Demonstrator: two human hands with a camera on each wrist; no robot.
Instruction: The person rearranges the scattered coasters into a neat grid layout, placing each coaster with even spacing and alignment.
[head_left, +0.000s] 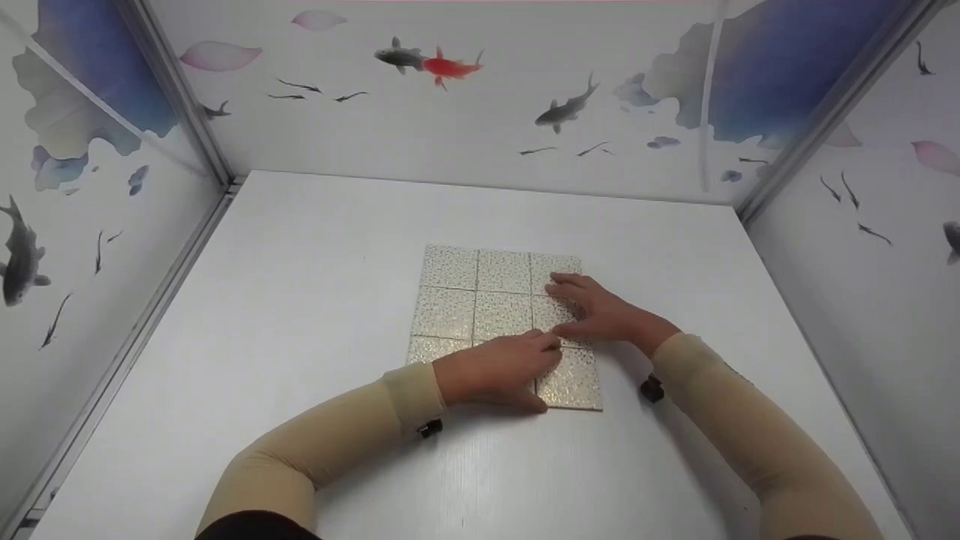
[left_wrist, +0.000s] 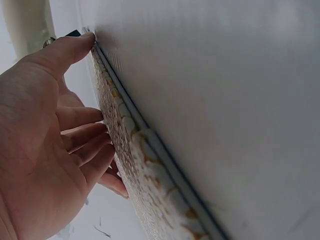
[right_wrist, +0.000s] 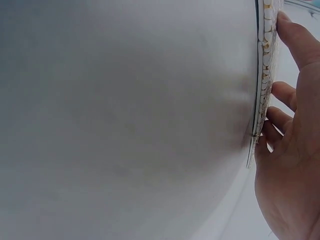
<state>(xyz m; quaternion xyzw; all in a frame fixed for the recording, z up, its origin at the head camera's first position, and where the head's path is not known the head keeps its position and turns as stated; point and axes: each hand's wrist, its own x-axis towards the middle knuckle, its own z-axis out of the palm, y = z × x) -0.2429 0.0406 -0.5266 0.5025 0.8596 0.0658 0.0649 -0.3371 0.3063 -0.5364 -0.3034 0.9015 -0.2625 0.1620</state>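
Note:
Several speckled cream square tiles point(head_left: 446, 311) lie flat side by side in a grid of three by three, with thin dark seams between them. My left hand point(head_left: 499, 367) rests across the near rows, fingertips on the tiles and thumb at the near edge; it hides part of those tiles. In the left wrist view, the same hand point(left_wrist: 45, 145) touches the textured top of the tiles point(left_wrist: 132, 140) with its fingers spread. At the right side, my right hand point(head_left: 607, 311) rests its fingertips on the tiles. Its fingers also touch the tile edge point(right_wrist: 265, 65) in the right wrist view.
The tiles lie on a white table point(head_left: 300, 300). Around it stand a back wall point(head_left: 480, 135) and side walls printed with fish and petals. A small black device point(head_left: 652, 388) sits under the right sleeve, and another point(head_left: 430, 428) under the left.

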